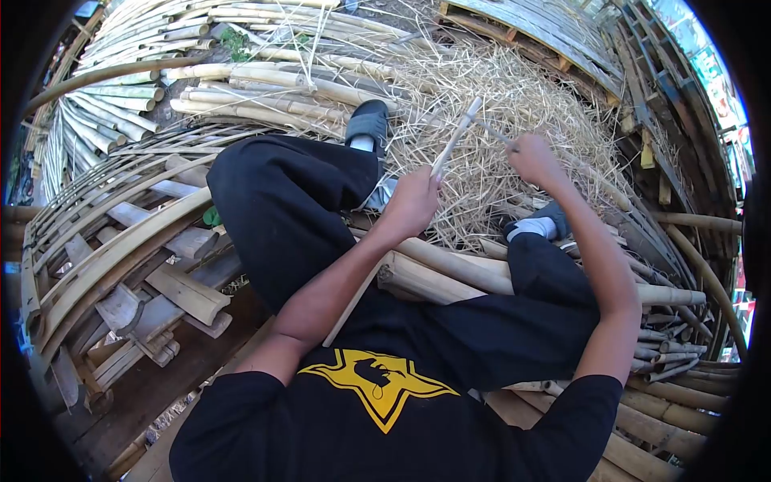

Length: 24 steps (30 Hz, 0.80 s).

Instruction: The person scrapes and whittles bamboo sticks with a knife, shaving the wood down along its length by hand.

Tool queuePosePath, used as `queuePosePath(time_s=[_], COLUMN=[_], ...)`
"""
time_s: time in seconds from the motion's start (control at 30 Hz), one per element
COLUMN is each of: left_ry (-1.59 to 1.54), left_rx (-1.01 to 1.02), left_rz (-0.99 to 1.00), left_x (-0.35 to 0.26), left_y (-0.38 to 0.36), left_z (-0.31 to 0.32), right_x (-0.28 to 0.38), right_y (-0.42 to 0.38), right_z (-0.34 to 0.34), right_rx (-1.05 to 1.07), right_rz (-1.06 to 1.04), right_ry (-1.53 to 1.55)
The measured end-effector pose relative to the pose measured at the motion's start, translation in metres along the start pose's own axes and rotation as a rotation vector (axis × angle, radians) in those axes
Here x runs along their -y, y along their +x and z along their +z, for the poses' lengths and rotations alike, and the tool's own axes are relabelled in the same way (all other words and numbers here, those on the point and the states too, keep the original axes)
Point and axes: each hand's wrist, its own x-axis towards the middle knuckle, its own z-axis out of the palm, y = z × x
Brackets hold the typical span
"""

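Observation:
A long, narrow bamboo strip (455,143) runs through my left hand (411,206), whose fingers are wrapped round it. Its upper end points up over the shavings, and its lower part passes under my forearm toward my lap. My right hand (533,161) is closed round the handle of a knife, which is mostly hidden in the fist. The thin dark knife blade (491,132) points up and left, its tip right by the bamboo strip near the upper end. Below both hands lies a heap of pale bamboo shavings (474,189).
Bundles of cut bamboo poles (265,88) lie at the upper left. Short split bamboo pieces (189,293) are stacked on my left. Thick bamboo poles (434,277) lie between my legs. A wooden pallet (538,36) stands beyond the shavings, and more poles (666,418) lie at the lower right.

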Motion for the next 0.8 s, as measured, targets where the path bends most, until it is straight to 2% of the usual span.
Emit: queuePosePath(time_s=[0.03, 0.17, 0.27, 0.33, 0.37, 0.4, 0.43, 0.47, 0.5, 0.6, 0.7, 0.77, 0.8], left_ry=[0.147, 0.22, 0.241, 0.234, 0.211, 0.188, 0.141, 0.145, 0.146, 0.204, -0.014, -0.239, -0.377], left_rx=[-0.041, -0.024, -0.046, -0.062, -0.057, -0.047, 0.015, 0.011, -0.004, -0.126, -0.106, 0.087, 0.111], left_rz=[0.056, 0.043, 0.093, 0.142, 0.129, 0.113, -0.008, 0.006, 0.04, 0.126, 0.131, -0.026, -0.081], left_x=[-0.002, -0.006, -0.003, 0.005, 0.007, 0.008, -0.001, -0.004, -0.005, 0.002, 0.009, 0.012, 0.011], left_y=[0.0, -0.006, -0.008, -0.008, -0.007, -0.011, -0.018, -0.021, -0.027, -0.015, -0.01, 0.001, 0.001], left_z=[0.001, 0.004, 0.002, 0.004, 0.002, 0.002, -0.004, -0.005, -0.006, -0.016, -0.007, -0.001, 0.001], right_x=[0.01, 0.054, 0.06, 0.047, 0.041, 0.031, 0.002, -0.037, -0.066, -0.145, -0.119, -0.099, -0.074], right_y=[-0.002, -0.015, -0.013, -0.003, 0.007, 0.014, 0.033, 0.05, 0.047, 0.039, 0.024, 0.028, 0.022], right_z=[0.009, 0.028, 0.039, 0.044, 0.042, 0.04, 0.042, 0.038, 0.024, 0.03, 0.014, 0.022, 0.021], right_rx=[0.043, 0.081, 0.091, 0.023, 0.024, 0.031, -0.008, -0.055, -0.078, -0.251, -0.251, -0.268, -0.225], right_rz=[-0.049, -0.153, -0.124, -0.174, -0.088, 0.001, 0.101, 0.193, 0.195, 0.383, 0.283, 0.153, 0.123], right_ry=[0.004, -0.039, 0.019, -0.027, -0.014, -0.001, -0.047, -0.098, -0.174, -0.13, -0.083, -0.008, 0.016])
